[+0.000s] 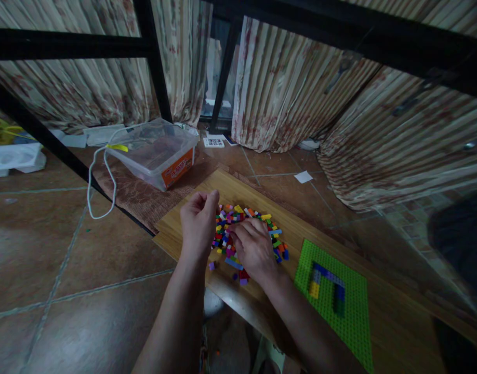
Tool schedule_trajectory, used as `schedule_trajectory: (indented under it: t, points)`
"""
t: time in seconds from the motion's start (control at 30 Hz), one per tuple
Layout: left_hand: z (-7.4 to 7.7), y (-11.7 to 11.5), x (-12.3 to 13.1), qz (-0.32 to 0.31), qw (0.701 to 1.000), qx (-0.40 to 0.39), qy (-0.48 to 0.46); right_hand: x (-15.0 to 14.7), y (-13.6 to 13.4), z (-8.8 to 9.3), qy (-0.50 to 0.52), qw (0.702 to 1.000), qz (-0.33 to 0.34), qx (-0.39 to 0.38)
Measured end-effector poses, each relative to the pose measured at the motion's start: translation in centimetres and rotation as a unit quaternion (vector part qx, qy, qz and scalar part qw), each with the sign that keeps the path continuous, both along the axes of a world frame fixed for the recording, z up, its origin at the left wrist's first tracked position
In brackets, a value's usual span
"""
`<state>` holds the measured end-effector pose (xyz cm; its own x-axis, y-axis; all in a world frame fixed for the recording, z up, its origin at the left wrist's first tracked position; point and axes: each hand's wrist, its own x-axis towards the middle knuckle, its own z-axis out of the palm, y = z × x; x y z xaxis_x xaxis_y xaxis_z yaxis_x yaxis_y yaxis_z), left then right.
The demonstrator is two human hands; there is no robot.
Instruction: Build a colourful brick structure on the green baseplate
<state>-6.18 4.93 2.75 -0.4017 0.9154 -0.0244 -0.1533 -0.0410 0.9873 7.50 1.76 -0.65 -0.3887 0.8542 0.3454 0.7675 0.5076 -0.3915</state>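
Handling: the pile of small bricks (242, 214) looked light, hard and stiff, with smooth plastic faces; single pieces would likely slip or scatter, so a fingertip pinch across two opposite side walls seemed the surest hold.
Place: the pile lay at the middle of the frame, on the far end of a wooden board (238, 187), partly hidden under both hands.
Right hand (254, 246): it rested palm down on the pile, fingers close together and stretched leftward over the bricks; whether they pinched one could not be told.
Left hand (199, 223): it was held just left of the pile, fingers curled in, thumb tip by the forefinger; no brick showed between them, so I cannot tell.
Stray brick (212, 265): a purple piece lay apart, just below the left hand.
Baseplate (351, 291): green and studded, it lay flat at lower right of the frame, near the pile, with a few blue and yellow pieces (327, 275) pressed on.
Plastic box (156, 150): clear, with an orange label, it stood on the floor at upper left of centre, beside a white cable (91, 192).
Backdrop: striped curtains (285, 88) hung across the top of the frame.
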Motion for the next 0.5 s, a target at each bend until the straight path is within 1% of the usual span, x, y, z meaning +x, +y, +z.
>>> schedule_trajectory:
  t: [0.07,0.13,0.17,0.23,0.3,0.33,0.43,0.5]
  points:
    - [-0.4,0.0,0.0,-0.039,0.997,-0.019,0.062,0.2,-0.1,0.8,0.091,0.995,-0.031,-0.018]
    - [-0.7,-0.2,0.2,-0.098,0.986,-0.025,0.129,0.6,-0.3,1.7,0.21,0.973,-0.082,-0.049]
    - [-0.7,-0.3,0.4,-0.136,0.978,-0.02,0.158,0.8,-0.4,2.1,0.276,0.953,-0.105,-0.07]
    - [-0.7,-0.7,1.0,-0.215,0.957,0.001,0.196,1.5,-0.7,2.9,0.399,0.899,-0.138,-0.114]
    - [-0.4,-1.2,1.9,-0.278,0.938,0.036,0.202,2.2,-1.0,3.5,0.492,0.845,-0.153,-0.148]
    - [-0.2,-1.5,2.5,-0.298,0.933,0.051,0.194,2.6,-1.1,3.7,0.524,0.821,-0.159,-0.159]
    - [0.1,-2.3,4.8,-0.321,0.932,0.062,0.155,3.3,-2.0,3.8,0.592,0.763,-0.198,-0.171]
    - [-0.1,-3.0,6.4,-0.305,0.94,0.041,0.144,3.5,-2.9,3.4,0.621,0.729,-0.231,-0.173]
